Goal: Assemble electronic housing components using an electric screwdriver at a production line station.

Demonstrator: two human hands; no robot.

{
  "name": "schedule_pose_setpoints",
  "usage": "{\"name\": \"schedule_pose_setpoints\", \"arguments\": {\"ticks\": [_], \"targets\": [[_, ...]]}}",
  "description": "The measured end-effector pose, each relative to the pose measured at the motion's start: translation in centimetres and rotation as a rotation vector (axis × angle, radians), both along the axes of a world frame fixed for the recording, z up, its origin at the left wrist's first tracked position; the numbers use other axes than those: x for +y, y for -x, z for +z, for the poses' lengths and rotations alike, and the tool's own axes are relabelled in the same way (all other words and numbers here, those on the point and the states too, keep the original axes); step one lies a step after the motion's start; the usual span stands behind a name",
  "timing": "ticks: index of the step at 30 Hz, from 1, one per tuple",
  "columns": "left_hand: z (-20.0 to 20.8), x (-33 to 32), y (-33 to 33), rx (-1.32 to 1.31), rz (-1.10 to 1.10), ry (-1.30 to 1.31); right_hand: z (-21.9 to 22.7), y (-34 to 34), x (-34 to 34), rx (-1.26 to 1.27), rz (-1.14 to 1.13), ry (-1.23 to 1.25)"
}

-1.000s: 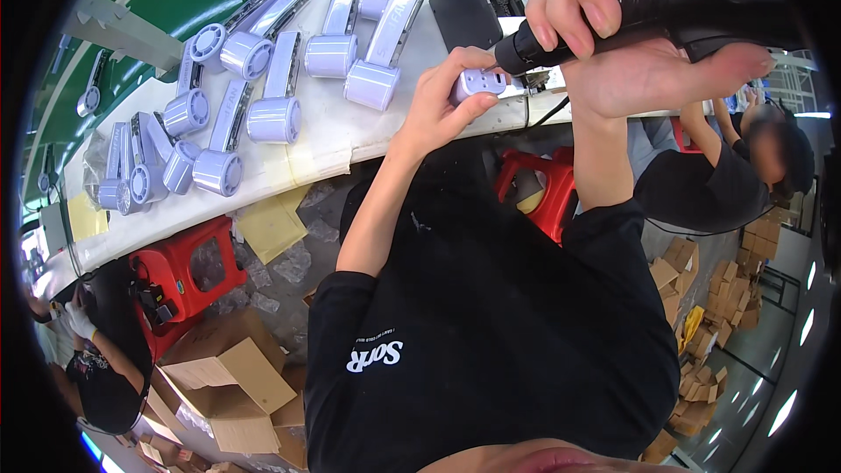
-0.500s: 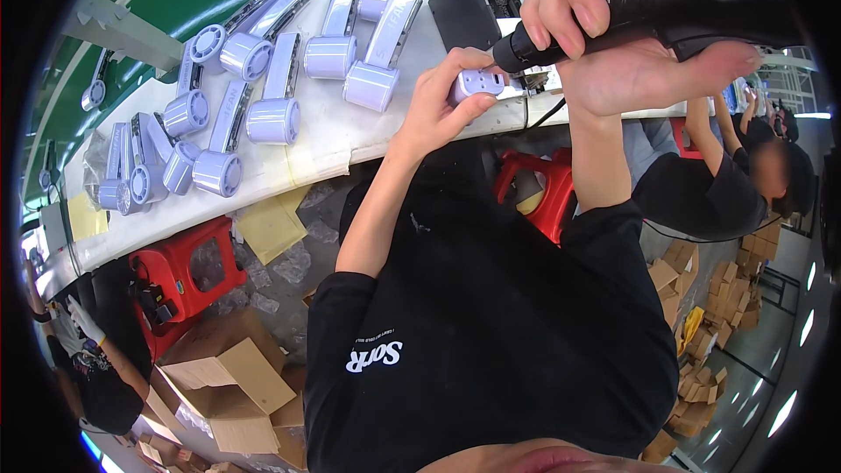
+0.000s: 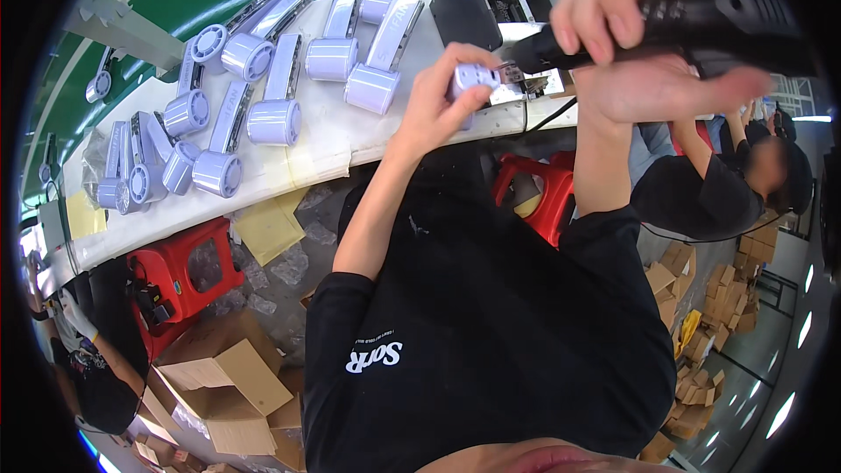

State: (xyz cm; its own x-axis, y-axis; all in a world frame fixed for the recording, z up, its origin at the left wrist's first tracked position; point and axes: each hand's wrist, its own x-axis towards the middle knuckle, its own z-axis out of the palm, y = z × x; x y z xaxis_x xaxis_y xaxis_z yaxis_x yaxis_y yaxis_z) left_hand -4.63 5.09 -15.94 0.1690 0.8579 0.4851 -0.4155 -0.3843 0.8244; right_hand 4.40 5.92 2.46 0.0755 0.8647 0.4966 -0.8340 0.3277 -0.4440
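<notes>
My left hand is closed round a lavender handheld fan, its end with small holes turned up; the rest of it is hidden by my fingers. In my right hand is a black electric screwdriver, held level with its nose pointing left at the fan's end. The thin bit reaches close to the fan; whether they touch I cannot tell. Left of my left hand, several lavender handheld fans lie on the white-covered table, their handles pointing away.
Beyond my hands stands a black and white machine with an open top. A dark cable crosses the table edge. Red stools and an open carton are below. A person sits at the right.
The screwdriver and my right hand have shifted right, drawing the nose back from the fan. The fan has moved slightly left with my left hand.
</notes>
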Motion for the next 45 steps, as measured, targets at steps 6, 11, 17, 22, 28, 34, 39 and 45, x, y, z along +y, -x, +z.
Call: {"name": "schedule_pose_setpoints", "arguments": {"ticks": [6, 11, 17, 22, 28, 34, 39, 45], "targets": [[7.3, 4.5, 1.7, 0.283, 0.041, 0.190, 0.2, -7.5, 2.1, -0.555, -0.086, -0.415], [10.9, 6.2, 1.6, 0.774, 0.098, 0.008, -0.3, -9.9, 2.6, -0.544, -0.190, -0.300], [8.0, 4.6, 1.2, 0.562, 0.157, -0.052, -3.8, -8.0, 2.2, 0.024, 0.120, -0.190], [1.5, 0.9, -0.9, -0.117, 0.193, -0.223, -7.8, -9.4, 1.5, -0.676, -0.362, -0.072], [-0.8, 0.1, -1.9, -0.108, 0.130, -0.184, -9.2, -8.9, 1.1, -0.767, -0.384, -0.002], [-1.1, 0.1, -1.8, -0.067, 0.140, -0.180, -9.7, -9.0, 0.3, -0.814, -0.398, 0.002], [-1.3, 0.5, -1.8, -0.079, 0.129, -0.180, -8.5, -9.2, -1.0, -0.686, -0.352, 0.049], [-1.2, 0.3, -1.7, -0.028, 0.100, -0.171, -2.7, -8.0, 0.1, -0.570, -0.016, -0.396]]}}
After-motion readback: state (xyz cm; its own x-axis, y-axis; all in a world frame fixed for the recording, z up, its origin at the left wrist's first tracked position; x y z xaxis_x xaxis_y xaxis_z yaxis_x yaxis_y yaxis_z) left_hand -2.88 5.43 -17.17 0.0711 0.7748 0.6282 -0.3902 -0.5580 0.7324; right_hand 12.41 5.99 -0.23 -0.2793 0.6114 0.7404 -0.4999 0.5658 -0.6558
